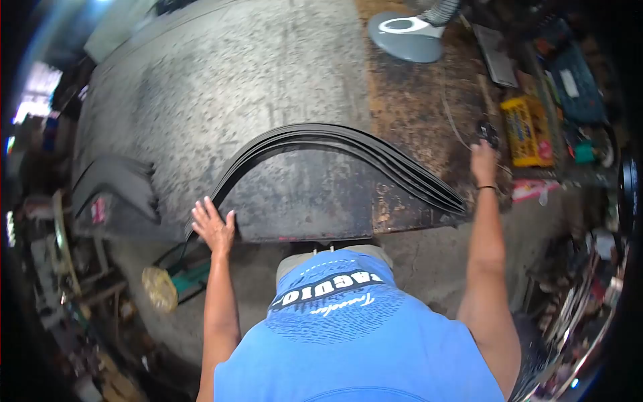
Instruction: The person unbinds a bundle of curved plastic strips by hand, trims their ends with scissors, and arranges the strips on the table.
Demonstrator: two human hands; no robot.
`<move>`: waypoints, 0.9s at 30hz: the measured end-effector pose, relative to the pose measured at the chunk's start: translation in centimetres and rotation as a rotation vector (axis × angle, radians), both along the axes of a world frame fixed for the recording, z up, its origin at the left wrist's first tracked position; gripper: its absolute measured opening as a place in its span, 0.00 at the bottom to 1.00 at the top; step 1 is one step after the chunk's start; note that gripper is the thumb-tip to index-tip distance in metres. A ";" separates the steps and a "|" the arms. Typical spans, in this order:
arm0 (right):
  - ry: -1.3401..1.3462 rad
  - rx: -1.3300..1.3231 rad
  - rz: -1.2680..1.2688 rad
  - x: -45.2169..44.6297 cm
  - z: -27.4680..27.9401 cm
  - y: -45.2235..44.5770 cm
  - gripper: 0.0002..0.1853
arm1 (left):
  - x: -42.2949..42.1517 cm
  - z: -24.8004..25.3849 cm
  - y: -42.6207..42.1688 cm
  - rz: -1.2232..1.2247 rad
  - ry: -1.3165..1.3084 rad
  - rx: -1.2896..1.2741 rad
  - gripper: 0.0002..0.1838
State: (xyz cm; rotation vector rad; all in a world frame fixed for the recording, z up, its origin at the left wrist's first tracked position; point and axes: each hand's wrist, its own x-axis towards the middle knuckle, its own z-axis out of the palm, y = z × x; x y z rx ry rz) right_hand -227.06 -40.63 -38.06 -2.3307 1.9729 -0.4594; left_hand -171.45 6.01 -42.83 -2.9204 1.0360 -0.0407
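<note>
Dark strips (321, 132), stacked in several layers, form a long arch across the near half of a worktable (288, 74). The crown of the arch points toward the far side, and both ends come down near the front edge; separate layers are visible along the right-hand part. Left hand (213, 228): thumb and fingers spread wide, placed at the left end of the strips; how firmly it presses cannot be told. Right hand (483, 161): beyond the right end of the strips, fingers drawn together at a small black object (487, 136); whether it grips this object cannot be told. A dark band (486, 187) encircles the right wrist. The table surface is grey and speckled at left, brown and worn at right. A second stack of dark pieces (117, 184) lies at the left end of the table. At the far right stands a grey rounded base (405, 43) with a ribbed neck (441, 12); a thin cord (450, 114) runs toward the right hand. A yellow crate (528, 130) stands just beyond that hand.
</note>
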 end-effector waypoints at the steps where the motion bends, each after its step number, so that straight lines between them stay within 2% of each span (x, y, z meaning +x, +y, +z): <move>1: 0.049 0.155 -0.072 -1.5 0.5 -2.1 0.21 | -1.0 0.3 -0.1 0.030 0.018 -0.013 0.47; 2: 0.015 0.070 -0.062 -3.6 -0.7 -3.7 0.21 | -2.1 1.1 -0.3 0.044 0.066 -0.074 0.47; 3: -0.064 0.194 -0.152 -6.3 -3.0 -6.7 0.22 | -3.2 2.2 -0.6 0.071 0.109 -0.090 0.46; 4: -0.026 0.160 -0.081 -6.7 -2.4 -7.5 0.23 | -3.8 1.8 0.1 0.030 0.078 -0.152 0.44; 5: 0.070 0.133 -0.026 -10.0 -5.5 -10.8 0.24 | -4.3 2.5 0.4 0.012 0.086 -0.151 0.42; 6: -0.057 0.160 0.065 -13.0 -8.4 -13.8 0.26 | -4.9 2.4 1.2 0.029 0.100 -0.184 0.41; 8: 0.075 0.204 -0.074 -15.1 -11.5 -16.9 0.28 | -6.4 3.8 2.0 0.073 0.166 -0.216 0.38; 9: 0.059 0.193 -0.072 -17.2 -14.4 -19.0 0.28 | -6.9 3.9 2.7 0.112 0.175 -0.201 0.37; 11: 0.258 0.325 -0.155 -16.0 -14.1 -19.7 0.28 | -7.6 4.2 3.8 0.195 0.210 -0.228 0.36; 13: 0.296 0.218 -0.079 -16.8 -15.4 -21.1 0.28 | -8.1 4.9 4.2 0.244 0.161 -0.249 0.32; 15: 0.409 0.333 -0.131 -14.6 -12.8 -20.4 0.27 | -8.3 5.6 4.3 0.256 0.187 -0.259 0.28; 17: 0.409 0.376 -0.152 -15.5 -14.5 -22.0 0.28 | -8.4 6.0 3.7 0.234 0.141 -0.270 0.23; 19: 0.326 0.431 -0.148 -13.6 -12.6 -20.5 0.31 | -7.9 5.5 3.1 0.199 0.127 -0.309 0.23; 21: 0.298 0.264 -0.088 -11.6 -11.0 -18.5 0.34 | -7.3 4.7 2.2 0.150 0.127 -0.323 0.23; 24: 0.255 0.337 -0.046 -15.1 -15.6 -21.9 0.37 | -6.6 3.3 0.5 0.075 0.103 -0.370 0.24; 26: -0.028 0.396 -0.178 -15.9 -17.1 -22.9 0.34 | -6.0 2.7 -0.8 0.042 0.123 -0.363 0.28; 27: -0.005 0.563 -0.303 -14.1 -14.1 -21.5 0.31 | -5.8 2.6 -1.2 0.049 0.127 -0.364 0.28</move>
